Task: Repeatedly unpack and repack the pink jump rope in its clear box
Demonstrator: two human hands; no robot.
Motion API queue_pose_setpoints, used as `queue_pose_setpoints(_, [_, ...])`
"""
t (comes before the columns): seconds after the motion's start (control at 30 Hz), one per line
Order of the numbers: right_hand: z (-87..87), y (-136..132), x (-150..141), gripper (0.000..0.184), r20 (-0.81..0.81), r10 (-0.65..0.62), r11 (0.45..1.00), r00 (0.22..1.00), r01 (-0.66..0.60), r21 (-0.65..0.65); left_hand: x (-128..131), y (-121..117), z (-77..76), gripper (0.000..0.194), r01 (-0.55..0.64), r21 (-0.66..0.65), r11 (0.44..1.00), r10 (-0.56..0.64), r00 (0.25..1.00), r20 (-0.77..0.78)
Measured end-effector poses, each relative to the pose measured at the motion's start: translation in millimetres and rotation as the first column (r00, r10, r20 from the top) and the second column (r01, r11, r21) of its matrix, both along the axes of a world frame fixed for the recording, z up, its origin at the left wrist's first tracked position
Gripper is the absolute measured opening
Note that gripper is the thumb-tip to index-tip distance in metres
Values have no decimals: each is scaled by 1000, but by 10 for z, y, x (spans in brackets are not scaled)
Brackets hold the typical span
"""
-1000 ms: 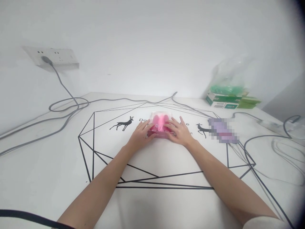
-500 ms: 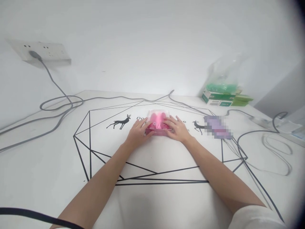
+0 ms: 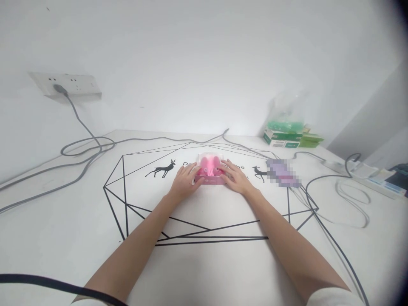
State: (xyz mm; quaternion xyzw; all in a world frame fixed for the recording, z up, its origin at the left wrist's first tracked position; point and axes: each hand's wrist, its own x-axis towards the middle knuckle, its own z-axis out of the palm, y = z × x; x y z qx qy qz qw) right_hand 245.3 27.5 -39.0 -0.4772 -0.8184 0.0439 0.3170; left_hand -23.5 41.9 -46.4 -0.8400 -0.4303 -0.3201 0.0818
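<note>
A small pink box (image 3: 211, 180) with a clear plastic cover lies on the printed white table mat, near the middle. Rounded pink items show through the cover, with a bright glare between them; what they are I cannot make out. My left hand (image 3: 185, 180) holds the box's left side, thumb at the front corner and fingers along the edge. On the other side, my right hand (image 3: 236, 176) grips the right edge in the same manner, its thumb near the front. The box rests flat between both hands.
A grey cable (image 3: 86, 123) runs from the wall socket (image 3: 81, 85) and along the back of the table. Green-and-white boxes (image 3: 282, 138) with a plastic bag on top stand at the back right. A blurred-out purple object (image 3: 283, 172) and several cords lie to the right.
The view has shifted slightly, so the scene sits lower. My fingers lie a little farther out along the box's sides, and more of its front shows. The box stays between my hands.
</note>
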Motion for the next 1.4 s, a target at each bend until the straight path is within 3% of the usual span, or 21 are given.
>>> queue_pose_setpoints(0.1, [-16, -72, 23, 46, -55, -176, 983, 983, 173, -69, -94, -14, 47, 40, -17, -31, 999, 18, 999, 31])
queue_pose_setpoints(0.2, [-55, -90, 40, 45, -9, -353, 929, 936, 349, -123, -186, -7, 49, 38, -97, -57, 994, 99, 994, 39])
queue_pose_setpoints(0.33, [-106, -71, 38, 46, 142, -407, 883, 902, 429, -192, -234, 22, -13, 38, -173, -69, 982, 175, 984, 20])
queue_pose_setpoints(0.53, [-149, -60, 18, 43, 251, -388, 886, 887, 434, -164, -252, 90, -104, 38, -227, -137, 964, 208, 968, -142])
queue_pose_setpoints(0.8, [-156, -89, 18, 41, 255, -385, 902, 887, 420, -98, -286, 153, -158, 34, -185, -162, 969, 167, 979, -120])
queue_pose_setpoints(1.4, [-131, -113, -6, 42, 269, -405, 887, 874, 447, -119, -281, 177, -158, 36, -157, -190, 969, 138, 984, -111])
